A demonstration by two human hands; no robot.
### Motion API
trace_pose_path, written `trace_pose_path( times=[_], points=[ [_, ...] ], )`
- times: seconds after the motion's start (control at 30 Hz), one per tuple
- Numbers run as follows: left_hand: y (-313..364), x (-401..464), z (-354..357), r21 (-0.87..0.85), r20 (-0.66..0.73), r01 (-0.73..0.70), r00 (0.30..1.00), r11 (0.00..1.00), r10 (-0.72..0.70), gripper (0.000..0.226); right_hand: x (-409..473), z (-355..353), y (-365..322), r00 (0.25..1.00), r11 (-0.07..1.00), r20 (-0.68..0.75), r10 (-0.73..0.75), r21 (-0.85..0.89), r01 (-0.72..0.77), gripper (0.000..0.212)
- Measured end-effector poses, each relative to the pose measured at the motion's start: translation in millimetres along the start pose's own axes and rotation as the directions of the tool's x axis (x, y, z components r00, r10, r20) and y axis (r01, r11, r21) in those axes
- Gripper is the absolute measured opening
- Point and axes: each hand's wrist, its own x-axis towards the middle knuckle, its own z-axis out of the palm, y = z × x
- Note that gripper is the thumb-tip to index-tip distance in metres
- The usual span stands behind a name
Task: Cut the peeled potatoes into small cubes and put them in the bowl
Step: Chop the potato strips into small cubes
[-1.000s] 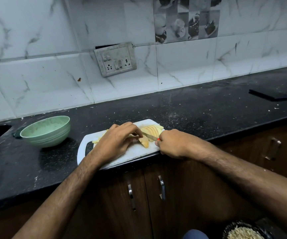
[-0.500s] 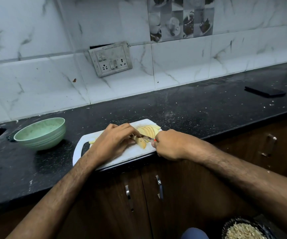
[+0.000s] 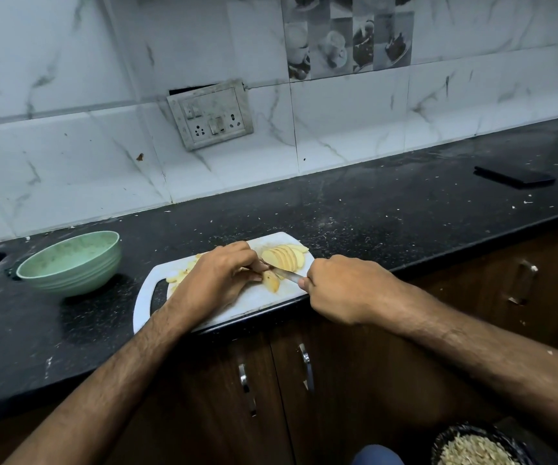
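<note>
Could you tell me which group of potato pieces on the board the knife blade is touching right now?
The fanned slices at the board's far right corner; the knife runs along their near edge, while the left pile lies apart.

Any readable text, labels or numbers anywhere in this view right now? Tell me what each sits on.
No readable text in this view.
Switchboard: switches and sockets, no legible markings.
Picture tile: cups and food images, no words.
Bowl, cutting board, knife: no label or brand visible.
Dark flat object on the counter: nothing printed that shows.
</note>
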Motion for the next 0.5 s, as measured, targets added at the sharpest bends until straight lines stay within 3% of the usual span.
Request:
trace_pose_path(
  times=[0.17,0.5],
  points=[
    [-0.3,-0.5,2.0,0.019,-0.025,-0.001,1.0,1.0,0.002,0.014,3.7,1.9,-6.0,1.0,0.999,0.031,-0.007,0.038,0.006,0.017],
    [1.4,-2.0,2.0,0.154,-0.067,0.007,0.998,0.988,0.004,0.015,1.1,8.3,-7.2,0.998,0.999,0.063,-0.031,-0.001,0.032,0.026]
  ],
)
